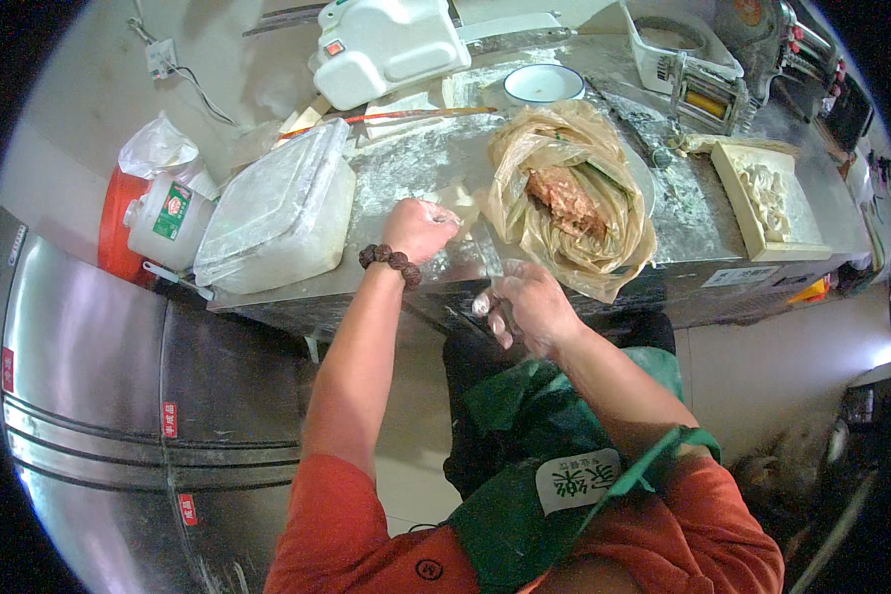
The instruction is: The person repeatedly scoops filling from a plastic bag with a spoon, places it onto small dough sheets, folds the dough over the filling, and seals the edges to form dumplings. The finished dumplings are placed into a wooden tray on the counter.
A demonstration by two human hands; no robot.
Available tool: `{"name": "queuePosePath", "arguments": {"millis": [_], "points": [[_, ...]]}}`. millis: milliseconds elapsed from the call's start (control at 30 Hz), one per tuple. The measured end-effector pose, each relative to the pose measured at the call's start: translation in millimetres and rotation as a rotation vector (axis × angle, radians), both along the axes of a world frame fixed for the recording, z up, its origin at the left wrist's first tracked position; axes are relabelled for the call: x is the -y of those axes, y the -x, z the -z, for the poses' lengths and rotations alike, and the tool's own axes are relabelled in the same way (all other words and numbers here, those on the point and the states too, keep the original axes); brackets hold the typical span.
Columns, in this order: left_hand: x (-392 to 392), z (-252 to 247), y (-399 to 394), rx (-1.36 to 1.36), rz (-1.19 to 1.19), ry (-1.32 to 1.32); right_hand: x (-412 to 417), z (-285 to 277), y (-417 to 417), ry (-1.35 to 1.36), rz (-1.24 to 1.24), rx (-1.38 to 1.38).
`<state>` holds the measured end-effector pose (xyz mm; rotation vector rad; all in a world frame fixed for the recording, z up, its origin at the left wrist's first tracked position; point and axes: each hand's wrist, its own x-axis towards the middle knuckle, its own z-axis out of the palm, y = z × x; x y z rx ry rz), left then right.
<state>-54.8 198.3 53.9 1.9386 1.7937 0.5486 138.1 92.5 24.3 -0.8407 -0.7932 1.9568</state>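
My left hand, dusted with flour, is curled above the steel worktop. Pale, thin pieces that look like dough wrappers lie just beyond its knuckles; whether anything is inside the fist is hidden. In my right hand, near the counter's front edge, is a thin flat spatula, its blade pointing away from me. Right of the blade sits a crumpled translucent plastic bag, opened around a mass of pink minced meat.
A lidded plastic box and a white jug stand at left. Behind are a white machine and a blue-rimmed bowl. A shallow tray holds folded dough pieces. A roller attachment sits at back right.
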Motion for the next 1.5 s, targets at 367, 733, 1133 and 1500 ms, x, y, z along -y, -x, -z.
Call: {"name": "queuePosePath", "arguments": {"millis": [367,733,1133,1500], "points": [[-28,34,30,1.119,-0.330,-0.107,-29,-1,23,0.136,-0.001,0.042],[50,-23,-11,1.535,-0.111,0.135,-13,-13,15,0.115,0.250,-0.130],[171,58,-61,1.756,-0.248,0.729,26,-9,-53,-1.207,0.065,0.812],[167,87,-111,1.960,0.098,0.591,28,-32,-138,-0.902,0.056,1.291]]}}
